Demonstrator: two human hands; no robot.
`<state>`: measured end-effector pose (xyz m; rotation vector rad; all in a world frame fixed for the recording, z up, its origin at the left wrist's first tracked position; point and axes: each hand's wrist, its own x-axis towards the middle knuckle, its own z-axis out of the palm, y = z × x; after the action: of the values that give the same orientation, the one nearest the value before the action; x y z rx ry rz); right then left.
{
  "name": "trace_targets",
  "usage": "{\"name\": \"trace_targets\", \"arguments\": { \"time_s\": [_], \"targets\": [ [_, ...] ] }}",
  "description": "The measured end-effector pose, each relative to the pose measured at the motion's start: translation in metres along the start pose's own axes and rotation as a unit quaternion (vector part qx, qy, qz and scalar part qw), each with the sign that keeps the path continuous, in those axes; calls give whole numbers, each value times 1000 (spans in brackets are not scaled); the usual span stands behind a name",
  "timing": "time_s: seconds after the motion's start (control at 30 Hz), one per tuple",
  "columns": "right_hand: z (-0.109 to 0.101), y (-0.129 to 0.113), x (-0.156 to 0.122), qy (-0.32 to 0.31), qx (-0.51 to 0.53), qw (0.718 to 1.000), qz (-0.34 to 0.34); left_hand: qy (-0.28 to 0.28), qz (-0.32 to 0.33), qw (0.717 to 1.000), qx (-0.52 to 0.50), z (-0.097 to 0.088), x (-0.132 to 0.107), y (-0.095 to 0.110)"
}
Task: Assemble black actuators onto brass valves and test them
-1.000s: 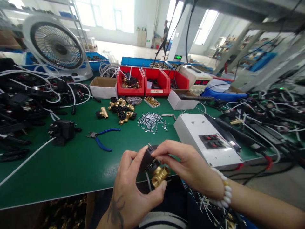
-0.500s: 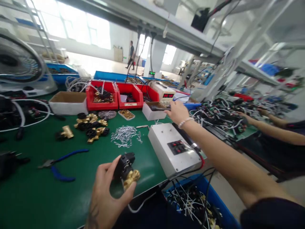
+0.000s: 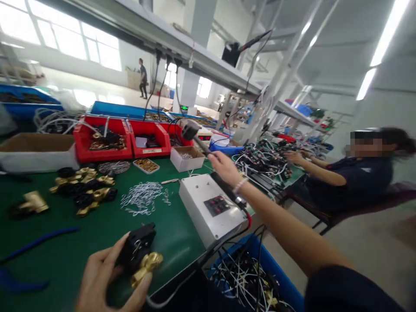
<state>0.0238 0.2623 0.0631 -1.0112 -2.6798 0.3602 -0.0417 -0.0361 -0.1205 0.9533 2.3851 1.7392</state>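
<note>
Brass-and-black valve [image 3: 142,256] pinched in our left hand [image 3: 104,279]: dense, rigid, we judge; best held by its block. Right hand [image 3: 224,168] clasps black tool [image 3: 196,138].

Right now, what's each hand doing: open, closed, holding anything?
Left hand: closed on the brass solenoid valve.
Right hand: closed on the electric screwdriver.
</note>
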Motion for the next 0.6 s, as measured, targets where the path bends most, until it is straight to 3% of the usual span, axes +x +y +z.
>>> {"name": "trace_targets", "arguments": {
  "time_s": [0.1, 0.2, 0.3, 0.47, 0.6],
  "targets": [
    [-8, 1, -58, -88, 120, 988, -51, -14, -17, 999, -23, -7, 3, 27],
    [-12, 6, -104, -216, 218, 948, -83, -31, -3, 999, -33, -10, 9, 34],
    [-11, 6, -131, -209, 242, 945, -72, -34, 5, 999, -38, -11, 10, 33],
    [4, -3, -143, -109, 346, 932, -13, -40, 12, 998, -42, -12, 10, 35],
    [12, -3, -141, -199, 194, 956, -88, -48, 14, 998, -38, -14, 11, 35]
  ]
}}
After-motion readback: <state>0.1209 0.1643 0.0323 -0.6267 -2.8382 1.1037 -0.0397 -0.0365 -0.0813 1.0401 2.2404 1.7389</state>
